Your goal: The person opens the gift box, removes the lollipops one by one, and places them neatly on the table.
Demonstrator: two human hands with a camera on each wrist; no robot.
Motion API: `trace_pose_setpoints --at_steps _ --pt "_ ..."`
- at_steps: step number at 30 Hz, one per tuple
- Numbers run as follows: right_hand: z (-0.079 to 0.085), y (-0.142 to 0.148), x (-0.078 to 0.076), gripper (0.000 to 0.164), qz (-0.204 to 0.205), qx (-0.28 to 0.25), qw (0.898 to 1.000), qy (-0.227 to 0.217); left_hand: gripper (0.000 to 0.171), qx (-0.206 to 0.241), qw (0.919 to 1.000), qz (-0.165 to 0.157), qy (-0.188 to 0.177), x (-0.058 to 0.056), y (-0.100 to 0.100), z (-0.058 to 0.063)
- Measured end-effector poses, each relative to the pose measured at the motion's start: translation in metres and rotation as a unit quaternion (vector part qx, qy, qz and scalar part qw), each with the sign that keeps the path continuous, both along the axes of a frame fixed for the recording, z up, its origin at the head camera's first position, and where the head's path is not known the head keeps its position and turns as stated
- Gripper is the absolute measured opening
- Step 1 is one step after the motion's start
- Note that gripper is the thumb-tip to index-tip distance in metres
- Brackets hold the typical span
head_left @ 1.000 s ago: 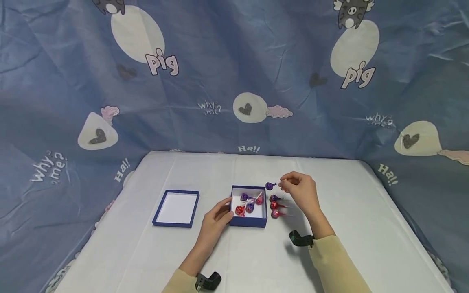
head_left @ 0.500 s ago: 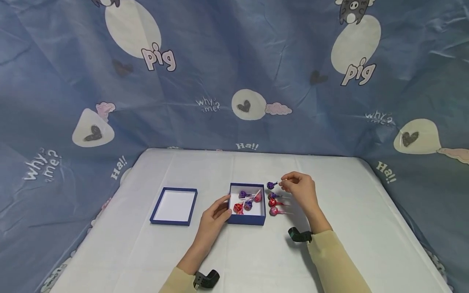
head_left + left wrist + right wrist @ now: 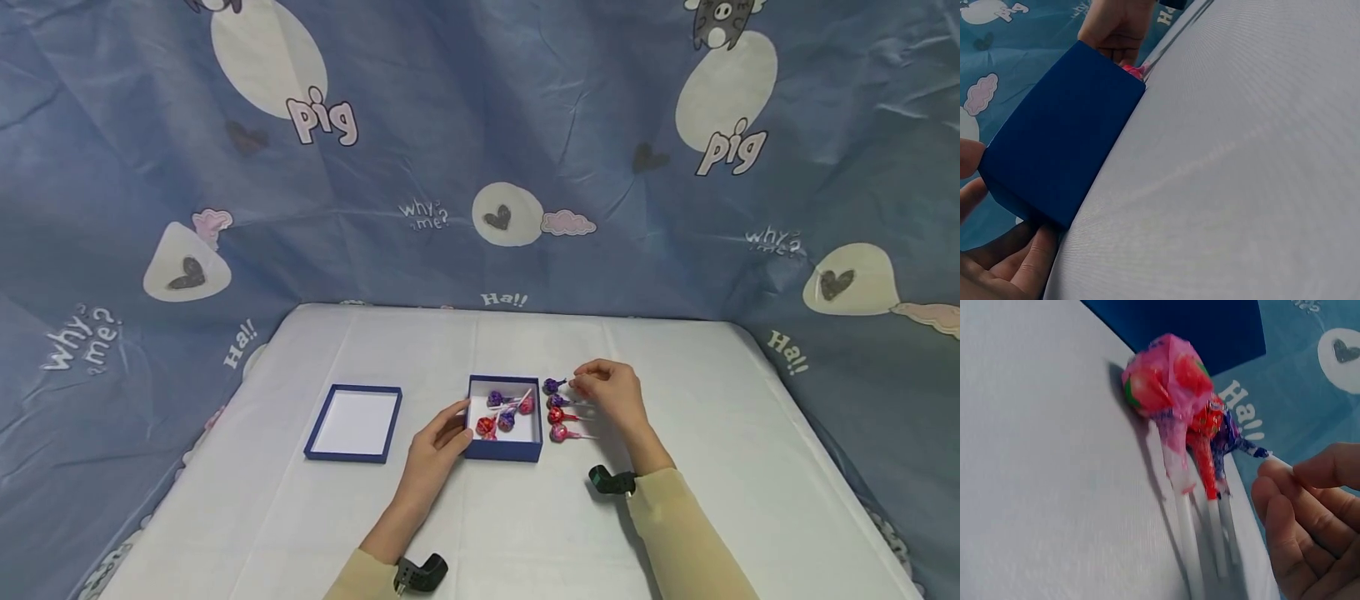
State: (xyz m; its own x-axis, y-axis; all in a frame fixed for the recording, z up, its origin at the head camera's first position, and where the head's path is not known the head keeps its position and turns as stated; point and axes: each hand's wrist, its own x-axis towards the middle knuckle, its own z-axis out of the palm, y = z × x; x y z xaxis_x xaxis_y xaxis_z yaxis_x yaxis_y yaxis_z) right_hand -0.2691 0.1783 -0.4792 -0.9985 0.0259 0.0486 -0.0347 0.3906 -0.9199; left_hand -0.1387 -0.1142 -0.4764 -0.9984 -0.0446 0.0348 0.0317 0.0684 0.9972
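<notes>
An open blue box (image 3: 502,451) with a white inside stands mid-table, several wrapped lollipops (image 3: 506,420) lying in it. My left hand (image 3: 433,457) grips the box's left side, thumb near the front corner; in the left wrist view its fingertips (image 3: 1038,253) touch the box wall. To the right of the box, a pink lollipop (image 3: 1169,381), a red lollipop (image 3: 556,415) and a purple lollipop (image 3: 556,402) lie in a column, sticks to the right. Behind them my right hand (image 3: 611,395) pinches the white stick of another purple lollipop (image 3: 552,386) between thumb and index finger.
The box's lid (image 3: 354,423), blue-rimmed and white inside, lies upturned left of the box. A white cloth covers the table (image 3: 525,533), and a blue printed curtain (image 3: 390,150) hangs behind it.
My right hand has lowered a little toward the table with the purple lollipop, bringing it close behind the column. The left hand stays on the box. The head view has shifted slightly.
</notes>
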Motion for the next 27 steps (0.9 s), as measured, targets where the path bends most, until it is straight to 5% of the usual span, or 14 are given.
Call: trace_pose_setpoints --at_steps 6,17,23,27 --pt "-0.009 0.007 -0.004 0.014 0.004 0.011 1.000 -0.022 0.045 -0.004 1.0000 0.001 -0.003 0.000 -0.001 -0.001" --pt "-0.018 0.018 -0.008 0.012 0.032 0.123 0.992 -0.009 0.047 -0.002 1.0000 0.007 0.006 -0.012 -0.004 -0.032" --pt "-0.019 0.022 -0.008 0.010 0.035 0.159 0.987 0.007 0.046 -0.009 0.9998 0.002 0.015 -0.012 -0.003 -0.031" --pt "-0.019 0.024 -0.008 0.009 0.038 0.166 0.985 0.001 0.045 -0.014 0.9999 -0.002 0.007 -0.003 0.000 -0.010"
